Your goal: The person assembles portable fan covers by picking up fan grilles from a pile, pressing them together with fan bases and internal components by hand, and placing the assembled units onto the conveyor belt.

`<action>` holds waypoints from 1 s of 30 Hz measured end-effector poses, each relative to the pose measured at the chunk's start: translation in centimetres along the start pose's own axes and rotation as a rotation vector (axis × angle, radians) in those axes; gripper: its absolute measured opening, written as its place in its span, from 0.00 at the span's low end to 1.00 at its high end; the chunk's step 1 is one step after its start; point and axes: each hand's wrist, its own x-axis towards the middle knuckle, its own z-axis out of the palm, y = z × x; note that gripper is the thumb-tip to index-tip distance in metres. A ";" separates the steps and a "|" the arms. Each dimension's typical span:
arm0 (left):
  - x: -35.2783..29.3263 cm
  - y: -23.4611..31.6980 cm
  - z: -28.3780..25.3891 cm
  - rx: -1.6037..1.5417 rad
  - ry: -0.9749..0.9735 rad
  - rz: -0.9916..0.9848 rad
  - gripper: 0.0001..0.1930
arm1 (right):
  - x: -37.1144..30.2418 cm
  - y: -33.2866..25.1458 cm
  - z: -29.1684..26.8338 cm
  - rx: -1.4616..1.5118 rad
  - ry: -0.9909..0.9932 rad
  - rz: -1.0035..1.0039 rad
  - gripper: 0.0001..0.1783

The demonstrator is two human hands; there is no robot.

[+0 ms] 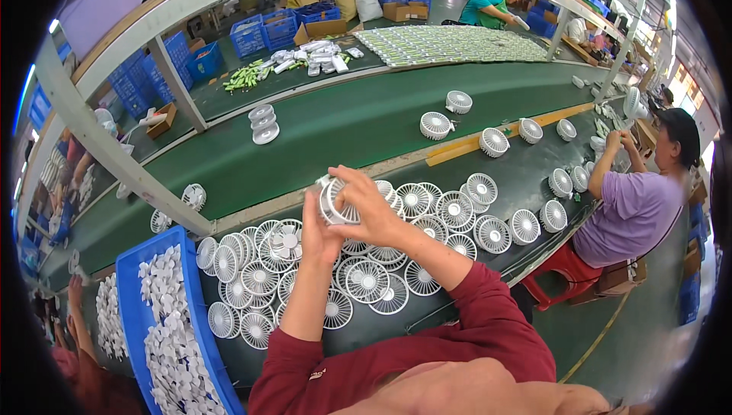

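Both my hands hold a round white fan head (332, 200) up above the bench. Its left side rests against the palm and fingers of my left hand (319, 233). My right hand (367, 210) grips it from the right, with fingers curled over the top and front. Beneath and around my wrists lies a heap of white fan grilles (367, 281), round and spoked. One piece in the heap, a fan part with blades (287, 240), sits just left of my left wrist. The fingers partly cover the held fan head.
A blue tray (131, 339) of small white fan blades stands at my left. Beyond the bench runs a green conveyor belt (335, 136) carrying several fan heads (436, 125). A co-worker in a purple shirt (629, 213) sits at the right. A metal post (126, 148) rises at the left.
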 end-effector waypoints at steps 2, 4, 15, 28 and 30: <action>-0.4 0.0 -1.4 -0.070 -0.017 -0.029 0.23 | -0.4 -0.2 0.4 0.112 -0.072 -0.054 0.17; -0.6 0.0 -2.3 -0.083 0.022 -0.045 0.22 | -0.6 -1.0 0.8 0.131 -0.121 -0.083 0.16; -3.9 -0.8 0.5 0.500 0.177 0.619 0.19 | -0.2 -3.5 2.6 0.600 -0.042 0.403 0.34; -1.4 1.1 -1.3 1.006 0.133 0.860 0.16 | 1.2 -1.7 6.3 0.778 -0.001 0.392 0.25; -0.3 2.4 -2.0 1.056 0.124 0.731 0.19 | 2.2 1.1 6.8 0.708 -0.060 0.414 0.24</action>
